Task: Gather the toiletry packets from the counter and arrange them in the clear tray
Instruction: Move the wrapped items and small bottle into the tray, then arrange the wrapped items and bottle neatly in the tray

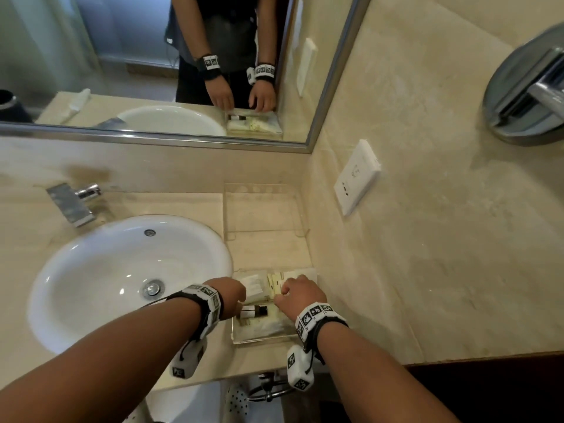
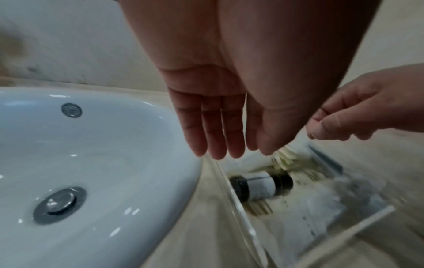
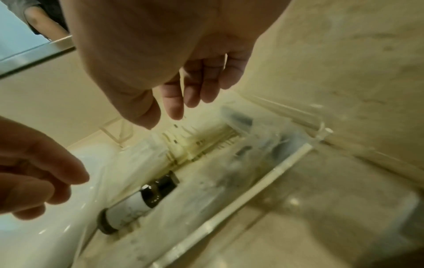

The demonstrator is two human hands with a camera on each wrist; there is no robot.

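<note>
On a beige marble worktop point(image 1: 268, 251) beside a white sink point(image 1: 122, 270), under a mirror point(image 1: 152, 71) in the corner; socket point(image 1: 357, 177) on the right wall; a second clear tray point(image 1: 262, 209) sits further back. The tray point(image 1: 259, 340) lies just right of the sink, holding cream packets point(image 1: 277, 283), white packets point(image 1: 253, 286) and a dark bottle point(image 1: 253, 311) on its side. Left hand point(image 2: 229, 90) hangs over the tray's left edge, fingers point(image 2: 215, 130) straight and together, holding nothing; right hand point(image 3: 160, 63) hovers above the packets, fingers point(image 3: 195, 87) loosely bent, apart from them, nothing pinched.
</note>
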